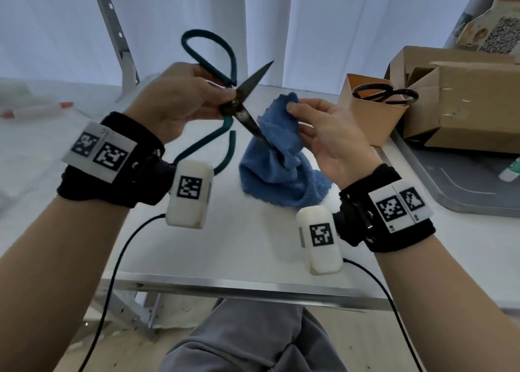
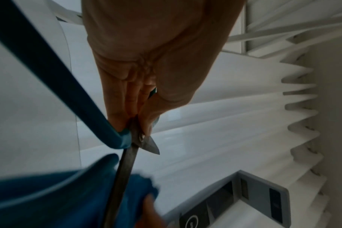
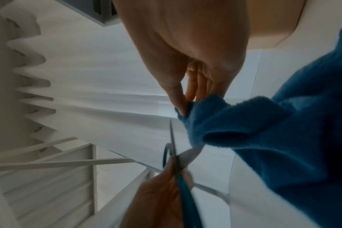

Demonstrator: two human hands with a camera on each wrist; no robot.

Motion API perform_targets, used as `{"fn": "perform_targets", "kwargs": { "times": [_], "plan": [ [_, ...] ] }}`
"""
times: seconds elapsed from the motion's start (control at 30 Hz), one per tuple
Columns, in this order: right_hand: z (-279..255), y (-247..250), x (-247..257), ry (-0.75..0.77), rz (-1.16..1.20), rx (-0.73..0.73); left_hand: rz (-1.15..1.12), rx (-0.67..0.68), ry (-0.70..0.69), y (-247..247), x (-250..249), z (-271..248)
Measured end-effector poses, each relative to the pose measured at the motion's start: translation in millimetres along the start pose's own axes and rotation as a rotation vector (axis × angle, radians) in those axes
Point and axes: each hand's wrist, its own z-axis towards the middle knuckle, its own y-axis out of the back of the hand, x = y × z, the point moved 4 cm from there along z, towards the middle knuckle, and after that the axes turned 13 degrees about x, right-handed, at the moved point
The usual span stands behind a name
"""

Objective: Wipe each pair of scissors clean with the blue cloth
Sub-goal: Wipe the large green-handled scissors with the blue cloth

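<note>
Head view: two pairs of scissors, one blue cloth (image 1: 277, 172).
Left hand (image 1: 174, 101) is gripping the teal scissors (image 1: 239, 110) at the pivot, blades spread; right hand (image 1: 326, 138) is pinching the cloth against the lower blade; black scissors (image 1: 385, 94) are standing in a box (image 1: 365, 118).

Two pairs of scissors are in view: one teal-handled pair with dark metal blades (image 1: 242, 110), opened wide at the left hand's fingers (image 1: 213, 96), and one black-handled pair (image 1: 385, 94) standing in a single tan paper cup (image 1: 368, 118) beyond the right hand's fingers (image 1: 298, 108). One blue terry cloth (image 1: 281, 172). Two cardboard boxes (image 1: 464, 104).
</note>
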Motion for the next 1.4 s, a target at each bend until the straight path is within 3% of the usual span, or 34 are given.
{"fn": "perform_targets", "kwargs": {
  "times": [0.1, 0.17, 0.33, 0.47, 0.87, 1.4],
  "plan": [
    [-3.9, -21.0, 0.3, -0.012, -0.014, 0.189, -0.004, -0.014, 0.016, -7.2, 7.1, 5.6],
    [-4.5, -24.0, -1.2, -0.022, -0.082, 0.221, -0.018, -0.018, 0.025, -8.8, 11.1, 8.0],
    [-0.4, -18.0, -6.6, -0.075, -0.087, 0.164, -0.044, 0.029, 0.034, -17.2, 15.0, 6.6],
    [2.1, -21.5, -14.4, -0.167, -0.18, 0.219, -0.032, 0.022, 0.01, -25.0, 12.1, 6.3],
    [5.8, -21.6, -17.7, -0.161, -0.408, 0.25, 0.047, -0.016, 0.009, -31.8, 15.7, 6.3],
    [4.6, -18.4, -19.0, -0.133, -0.362, 0.227, 0.0, 0.006, 0.025, -29.3, 15.4, 10.0]
  ]
}}
